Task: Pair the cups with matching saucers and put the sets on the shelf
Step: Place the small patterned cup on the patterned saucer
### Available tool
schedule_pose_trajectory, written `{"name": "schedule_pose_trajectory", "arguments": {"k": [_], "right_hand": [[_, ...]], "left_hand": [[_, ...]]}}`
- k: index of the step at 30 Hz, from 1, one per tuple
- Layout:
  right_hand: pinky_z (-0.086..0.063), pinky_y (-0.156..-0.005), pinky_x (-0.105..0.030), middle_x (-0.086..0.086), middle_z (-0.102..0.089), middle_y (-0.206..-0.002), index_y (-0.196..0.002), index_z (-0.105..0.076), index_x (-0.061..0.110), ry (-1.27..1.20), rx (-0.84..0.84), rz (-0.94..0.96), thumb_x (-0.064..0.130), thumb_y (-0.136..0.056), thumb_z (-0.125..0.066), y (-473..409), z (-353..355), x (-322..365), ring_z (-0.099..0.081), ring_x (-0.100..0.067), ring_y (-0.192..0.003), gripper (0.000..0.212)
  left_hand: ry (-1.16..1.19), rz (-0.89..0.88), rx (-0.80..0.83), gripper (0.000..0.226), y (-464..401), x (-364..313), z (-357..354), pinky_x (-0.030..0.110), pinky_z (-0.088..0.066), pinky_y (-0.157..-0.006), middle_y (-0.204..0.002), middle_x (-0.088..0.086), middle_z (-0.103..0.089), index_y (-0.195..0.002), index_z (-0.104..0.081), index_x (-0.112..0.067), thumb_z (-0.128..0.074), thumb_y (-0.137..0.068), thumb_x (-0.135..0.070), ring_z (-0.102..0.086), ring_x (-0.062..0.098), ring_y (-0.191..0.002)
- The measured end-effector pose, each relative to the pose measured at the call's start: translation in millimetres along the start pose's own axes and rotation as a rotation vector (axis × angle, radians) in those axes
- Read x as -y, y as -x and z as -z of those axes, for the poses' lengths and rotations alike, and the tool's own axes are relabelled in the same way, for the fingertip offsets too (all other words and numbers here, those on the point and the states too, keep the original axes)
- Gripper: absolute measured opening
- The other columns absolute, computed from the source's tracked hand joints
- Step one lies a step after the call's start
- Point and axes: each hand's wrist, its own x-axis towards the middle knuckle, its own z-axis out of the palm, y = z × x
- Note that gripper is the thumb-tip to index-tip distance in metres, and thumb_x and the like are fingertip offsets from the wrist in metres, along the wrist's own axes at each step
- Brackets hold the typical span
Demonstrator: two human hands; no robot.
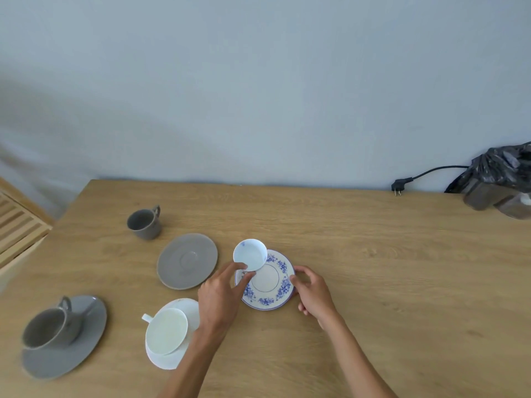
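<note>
My left hand (219, 297) pinches the near rim of a small white cup with blue marks (249, 254), holding it tilted over the far left part of a blue-flowered saucer (265, 282). My right hand (311, 291) grips that saucer's right edge. A bare grey saucer (186, 260) lies to the left, with a grey cup (144, 223) standing on the table beyond it. A white cup (166, 330) rests on a white saucer (168, 360) near me. At the near left, another grey cup (48, 328) sits on a grey saucer (64, 354).
The wooden table (373, 268) meets a pale wall at the back. A slatted wooden shelf (17, 228) stands off the left edge. A black plug and cable (398, 186) and a black bag over containers (500, 179) are at the back right.
</note>
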Motion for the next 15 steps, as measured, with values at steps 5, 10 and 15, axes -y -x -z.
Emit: {"name": "schedule_pose_trajectory", "arguments": {"k": [5, 10, 15], "right_hand": [[-0.033, -0.033, -0.021, -0.011, -0.065, -0.078, -0.115, -0.065, 0.034, -0.023, -0.007, 0.007, 0.028, -0.099, -0.060, -3, -3, 3, -0.045, -0.012, -0.032, 0.018], [-0.033, -0.034, -0.022, -0.021, -0.070, -0.084, -0.108, -0.063, 0.042, -0.021, -0.017, 0.012, 0.029, -0.100, -0.059, -3, -5, 2, -0.045, -0.013, -0.034, 0.016], [-0.035, -0.034, -0.023, -0.024, -0.073, -0.099, -0.110, -0.061, 0.044, 0.006, -0.025, 0.026, 0.031, -0.100, -0.059, -2, -5, 1, -0.047, -0.014, -0.035, 0.017]], "left_hand": [[0.047, 0.031, 0.034, 0.019, 16, -5, -9, 0.028, -0.049, -0.051, -0.099, -0.020, -0.073, -0.090, -0.071, -0.034, -0.078, -0.077, -0.046, -0.063, 0.011, -0.058], [0.077, 0.063, 0.091, 0.018, 23, -6, -14, 0.030, -0.051, -0.056, -0.101, -0.023, -0.071, -0.093, -0.070, -0.036, -0.075, -0.080, -0.048, -0.065, 0.005, -0.070], [0.087, 0.098, 0.126, 0.019, 23, -5, -17, 0.027, -0.050, -0.058, -0.102, -0.023, -0.070, -0.095, -0.070, -0.037, -0.074, -0.080, -0.049, -0.064, 0.002, -0.071]]}}
